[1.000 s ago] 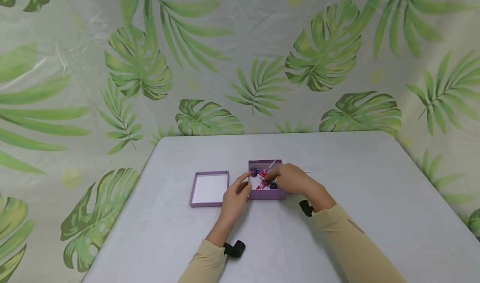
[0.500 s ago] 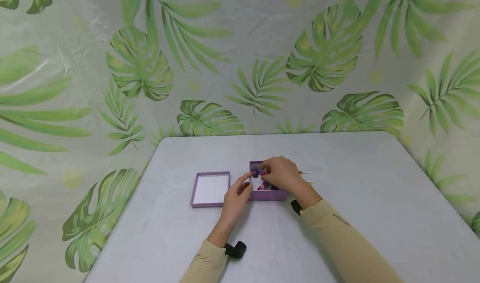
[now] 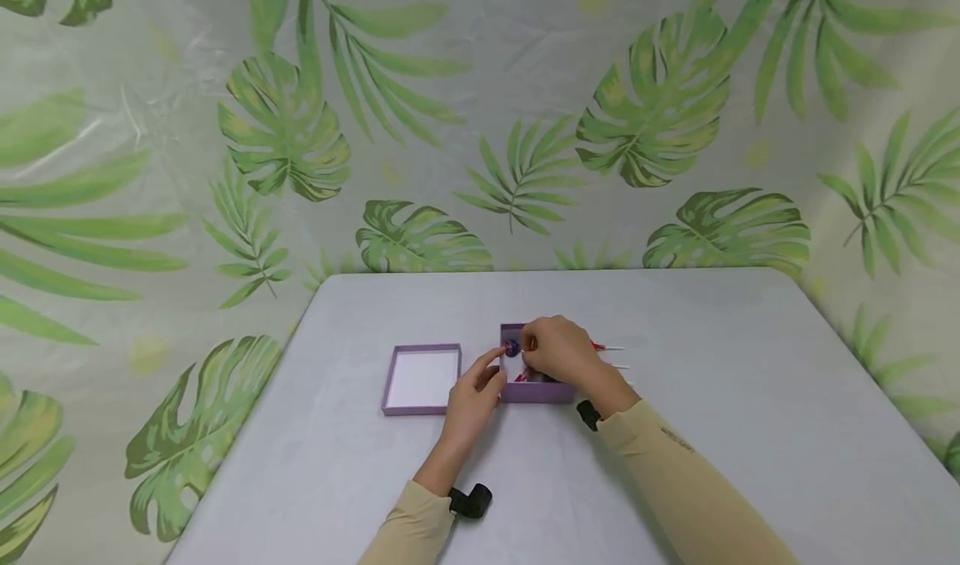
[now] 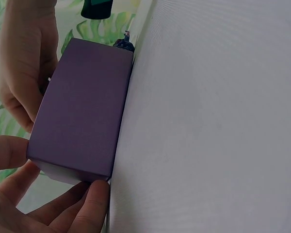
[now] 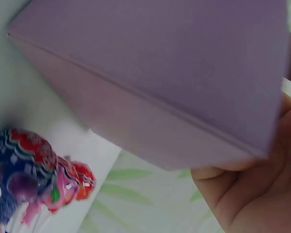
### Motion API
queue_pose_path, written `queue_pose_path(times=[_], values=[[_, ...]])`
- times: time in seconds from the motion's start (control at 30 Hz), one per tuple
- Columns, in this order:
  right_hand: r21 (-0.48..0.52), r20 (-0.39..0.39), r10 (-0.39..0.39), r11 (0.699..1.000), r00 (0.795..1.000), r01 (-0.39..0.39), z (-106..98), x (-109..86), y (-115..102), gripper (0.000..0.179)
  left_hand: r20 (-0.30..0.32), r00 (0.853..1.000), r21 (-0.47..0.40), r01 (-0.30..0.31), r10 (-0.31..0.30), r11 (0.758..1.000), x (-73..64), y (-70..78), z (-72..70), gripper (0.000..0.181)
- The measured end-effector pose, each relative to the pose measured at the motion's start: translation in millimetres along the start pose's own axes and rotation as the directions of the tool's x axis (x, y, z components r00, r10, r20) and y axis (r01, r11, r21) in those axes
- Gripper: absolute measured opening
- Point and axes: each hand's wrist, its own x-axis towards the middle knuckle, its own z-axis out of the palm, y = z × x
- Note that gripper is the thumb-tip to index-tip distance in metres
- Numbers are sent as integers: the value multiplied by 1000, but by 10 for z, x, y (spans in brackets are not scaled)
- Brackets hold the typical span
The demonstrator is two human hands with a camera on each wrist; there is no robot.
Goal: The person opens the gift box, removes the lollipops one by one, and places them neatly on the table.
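Note:
An open purple box (image 3: 537, 392) stands on the white table, with lollipops inside. My left hand (image 3: 474, 386) holds its left side; in the left wrist view one fingertip lies at the rim and other fingers lie low against the wall. My right hand (image 3: 558, 348) reaches in from the right, thumb and fingertips pinched together on what looks like a lollipop stick; most of it is hidden by the hand. A blue-wrapped lollipop (image 3: 512, 348) shows just left of these fingertips. Red and white wrapper ends (image 3: 522, 376) lie near the front wall.
The purple-edged lid (image 3: 415, 412) lies inside up, left of the box. To its right, several lollipop sticks (image 3: 621, 367) point outward; in the right wrist view their blue (image 5: 26, 167), pink and red heads lie close beside the box. A leaf-patterned sheet (image 3: 420, 236) hangs behind the table.
My right hand has moved left over the box, and its fingertips have drawn closer to the blue lollipop. The sticks right of the box have come into view. My left hand has stayed put.

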Motion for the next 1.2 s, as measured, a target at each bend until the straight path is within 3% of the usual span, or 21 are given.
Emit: queue_pose_path(times=[0.3,0.8,0.97,1.2], values=[[102,-39,-18,995,999,22,-160,-152,100,12,9,1000,5,-18,18,1000,26,22,1,40],[199,-100,25,980,995,-4,-260,-402,167,8,7,1000,11,-9,9,1000,16,3,19,40],[254,-145,49,967,988,-11,-264,-492,195,11,9,1000,7,-6,6,1000,-21,-14,19,39],[257,-239,44,966,970,19,-316,-541,220,13,2,1000,7,-16,16,1000,-38,31,2,40]])
